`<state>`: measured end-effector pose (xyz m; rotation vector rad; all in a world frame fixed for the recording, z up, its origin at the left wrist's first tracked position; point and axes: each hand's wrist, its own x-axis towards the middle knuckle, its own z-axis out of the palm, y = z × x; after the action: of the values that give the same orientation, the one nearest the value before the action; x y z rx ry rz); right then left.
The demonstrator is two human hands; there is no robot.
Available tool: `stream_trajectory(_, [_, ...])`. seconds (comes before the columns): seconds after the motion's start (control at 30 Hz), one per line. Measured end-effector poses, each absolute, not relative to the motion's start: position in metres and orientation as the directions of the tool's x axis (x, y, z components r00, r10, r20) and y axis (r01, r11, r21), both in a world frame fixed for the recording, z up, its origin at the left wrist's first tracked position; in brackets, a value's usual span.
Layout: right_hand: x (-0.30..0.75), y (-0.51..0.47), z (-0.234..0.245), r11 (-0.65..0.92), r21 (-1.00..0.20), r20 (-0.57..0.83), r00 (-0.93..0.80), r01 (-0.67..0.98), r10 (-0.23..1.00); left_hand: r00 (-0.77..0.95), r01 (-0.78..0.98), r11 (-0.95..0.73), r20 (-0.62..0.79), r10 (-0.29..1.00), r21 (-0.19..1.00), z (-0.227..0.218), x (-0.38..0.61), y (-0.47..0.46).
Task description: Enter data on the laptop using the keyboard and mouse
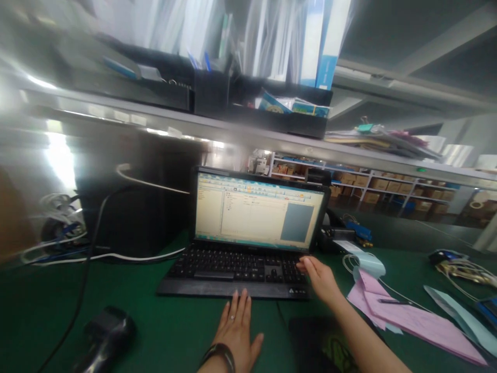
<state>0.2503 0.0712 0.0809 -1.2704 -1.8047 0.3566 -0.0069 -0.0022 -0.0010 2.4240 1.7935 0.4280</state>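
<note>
Green desk (155, 326) is lying under my left hand (236, 334), fingers slightly apart, gripping nothing, the keyboard (233, 261) at their tips. My right hand (319, 275) is holding its fingers bent at the rightmost keys (289, 268), contact unclear; drifting sideways could be causing wrong presses.

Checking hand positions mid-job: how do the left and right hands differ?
The left hand lies palm down, fingers extended, at the front edge of the keyboard; the right hand curls over the number keys. The left hand has a dark wristband; the right hand shows none. Both are at the keyboard.
</note>
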Motion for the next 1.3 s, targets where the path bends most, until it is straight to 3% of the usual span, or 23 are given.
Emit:
stream_trajectory(0.23, [0.262, 0.071, 0.052, 0.361, -0.737, 0.512, 0.124, 0.571, 0.85, 0.27, 0.931, -0.309, 0.207, 0.94, 0.192, -0.002, -0.006, -0.002])
stream_trajectory(0.73, [0.258, 0.067, 0.044, 0.353, -0.587, 0.588, 0.084, 0.728, 0.805, 0.291, 0.938, -0.323, 0.222, 0.931, 0.125, -0.002, -0.005, -0.002])
stream_trajectory(1.3, [0.258, 0.068, 0.036, 0.304, -0.547, 0.569, 0.081, 0.78, 0.819, 0.287, 0.933, -0.319, 0.193, 0.938, 0.165, 0.0, -0.005, -0.005])
